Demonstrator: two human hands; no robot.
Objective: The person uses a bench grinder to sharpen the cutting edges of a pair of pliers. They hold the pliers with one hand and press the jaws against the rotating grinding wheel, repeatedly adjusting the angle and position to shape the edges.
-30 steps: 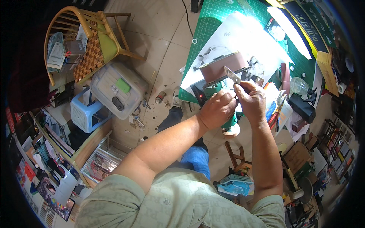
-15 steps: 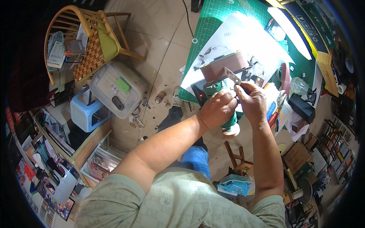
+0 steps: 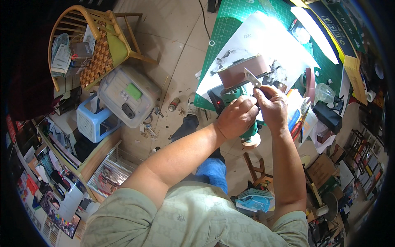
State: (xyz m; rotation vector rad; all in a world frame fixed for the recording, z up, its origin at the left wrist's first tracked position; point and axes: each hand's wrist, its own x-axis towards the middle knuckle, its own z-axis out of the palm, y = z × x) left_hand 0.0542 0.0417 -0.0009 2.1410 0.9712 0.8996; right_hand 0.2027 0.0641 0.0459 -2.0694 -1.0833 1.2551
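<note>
My right hand (image 3: 273,106) is closed on a small metal knife blade (image 3: 252,77), pinched near its lower end between thumb and fingers. The bright pointed end sticks up toward the brown sanding belt (image 3: 243,71) of a belt sander. Curled tight, my left hand (image 3: 238,116) sits right beside my right hand, above the sander's green body (image 3: 249,130). What my left fingers grip is hidden under them. A pale round knob or wheel (image 3: 251,141) shows at the sander's near end. A red light glows on a dark part (image 3: 215,100) left of the body.
White paper with dark dust (image 3: 257,35) lies on a green cutting mat (image 3: 217,45). A clear spray bottle (image 3: 325,93), pliers with red handles (image 3: 297,128) and a sanding belt loop (image 3: 309,82) stand right. A blue stool (image 3: 91,121) and lidded bin (image 3: 128,96) are left.
The knife blade has tilted slightly more upright, and my right hand has lifted a little. My left hand stays nearly in place beside it.
</note>
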